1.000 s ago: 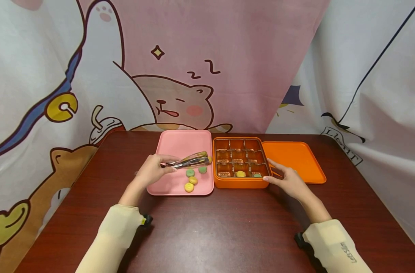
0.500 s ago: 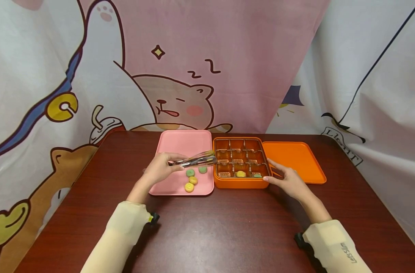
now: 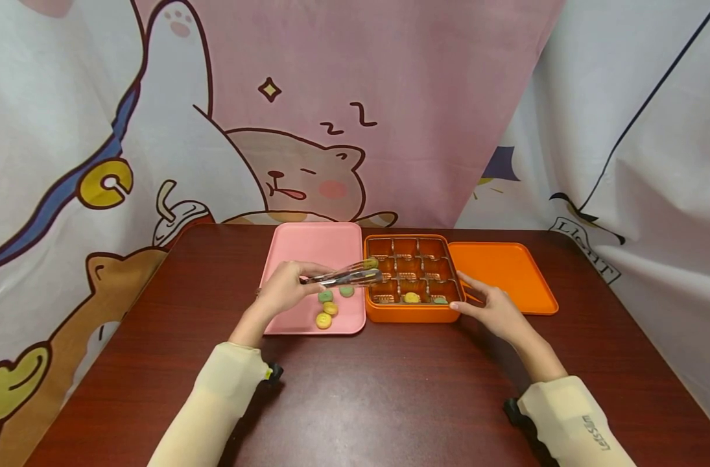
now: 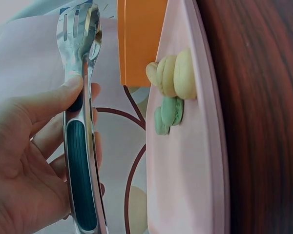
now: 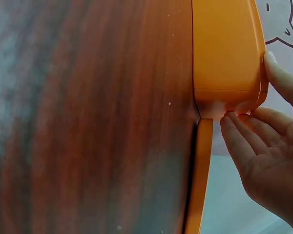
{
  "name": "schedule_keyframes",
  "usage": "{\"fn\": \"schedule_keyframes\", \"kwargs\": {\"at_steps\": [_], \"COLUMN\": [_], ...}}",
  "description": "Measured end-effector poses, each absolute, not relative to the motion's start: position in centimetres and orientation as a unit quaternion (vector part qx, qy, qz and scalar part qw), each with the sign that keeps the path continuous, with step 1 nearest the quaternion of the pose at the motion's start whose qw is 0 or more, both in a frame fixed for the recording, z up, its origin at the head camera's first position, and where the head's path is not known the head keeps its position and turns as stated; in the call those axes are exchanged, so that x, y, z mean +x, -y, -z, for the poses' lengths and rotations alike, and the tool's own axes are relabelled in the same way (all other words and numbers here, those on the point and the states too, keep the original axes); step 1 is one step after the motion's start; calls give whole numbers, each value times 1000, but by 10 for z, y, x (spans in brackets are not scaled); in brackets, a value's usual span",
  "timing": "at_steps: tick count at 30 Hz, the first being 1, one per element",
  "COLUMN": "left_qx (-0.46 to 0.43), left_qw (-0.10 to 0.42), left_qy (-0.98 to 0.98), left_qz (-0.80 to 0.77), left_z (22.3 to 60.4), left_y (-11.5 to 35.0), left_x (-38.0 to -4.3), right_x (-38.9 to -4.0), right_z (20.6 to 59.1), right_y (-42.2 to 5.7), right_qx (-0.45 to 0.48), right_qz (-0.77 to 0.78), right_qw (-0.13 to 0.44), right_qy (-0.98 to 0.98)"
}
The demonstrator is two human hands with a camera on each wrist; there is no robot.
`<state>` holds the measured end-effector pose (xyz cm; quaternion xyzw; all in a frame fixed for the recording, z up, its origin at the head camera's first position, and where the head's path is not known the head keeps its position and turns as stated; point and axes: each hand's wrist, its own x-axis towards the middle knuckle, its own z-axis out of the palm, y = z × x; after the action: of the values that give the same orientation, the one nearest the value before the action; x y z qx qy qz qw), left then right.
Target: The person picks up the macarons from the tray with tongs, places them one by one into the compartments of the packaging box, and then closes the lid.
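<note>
Silver metal tongs [image 3: 343,279] are in the left hand [image 3: 286,285], with its thumb on one side and its fingers bent round the other. The tongs' tips are close together near the left edge of the orange box [image 3: 413,314], and they seem to pinch a small yellow cookie [image 3: 370,263], though the tips are too blurry to be sure. I think this step is bringing a cookie across to the box; next calls for a slow dip into one little square and a loose squeeze.

The right hand [image 3: 497,308] has its fingers spread a bit, tips touching the box's near right corner, not wrapped round it. Two green cookies [image 3: 325,296] and two yellow cookies [image 3: 323,320] lie on the pink tray [image 3: 314,243].
</note>
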<state>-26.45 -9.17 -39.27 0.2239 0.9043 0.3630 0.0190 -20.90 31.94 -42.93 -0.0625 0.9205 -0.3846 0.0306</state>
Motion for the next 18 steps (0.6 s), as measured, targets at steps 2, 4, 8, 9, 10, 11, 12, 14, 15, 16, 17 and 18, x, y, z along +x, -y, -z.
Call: {"fn": "schedule_keyframes", "kwargs": {"at_steps": [2, 4, 8, 9, 10, 11, 12, 14, 15, 16, 17, 18], "left_qx": [229, 233, 236, 236, 236, 237, 237, 234, 232, 233, 234, 233], "left_qw": [20, 22, 23, 23, 23, 22, 21, 24, 26, 26, 28, 31], "left_qy": [-901, -899, -897, -896, -896, -897, -898, -898, -898, -898, -897, -896], "left_qz": [-367, -370, -374, -375, -375, -372, -370, -371, -372, -372, -373, -376], "left_z": [393, 393, 395, 395, 395, 396, 396, 396, 395, 396, 396, 396], "left_y": [90, 88, 86, 85, 84, 84, 83, 81, 80, 79, 78, 78], "left_x": [-265, -265, -264, -264, -264, -264, -264, -263, -263, -262, -262, -261], "right_x": [-209, -209, -208, -208, -208, -208, -208, -209, -209, -209, -209, -209], "right_z": [429, 429, 429, 429, 430, 430, 430, 430, 430, 431, 431, 431], "right_y": [-319, -319, -320, -320, -320, -320, -320, -320, -320, -320, -320, -320], "right_qx": [-63, -64, -65, -66, -66, -66, -66, -67, -67, -68, -67, -68], "right_qz": [383, 382, 377, 376, 375, 375, 374, 375, 376, 377, 378, 379], "right_qw": [31, 30, 28, 28, 28, 27, 26, 25, 25, 24, 23, 23], "right_qy": [-921, -922, -923, -924, -924, -924, -925, -924, -924, -923, -923, -923]}}
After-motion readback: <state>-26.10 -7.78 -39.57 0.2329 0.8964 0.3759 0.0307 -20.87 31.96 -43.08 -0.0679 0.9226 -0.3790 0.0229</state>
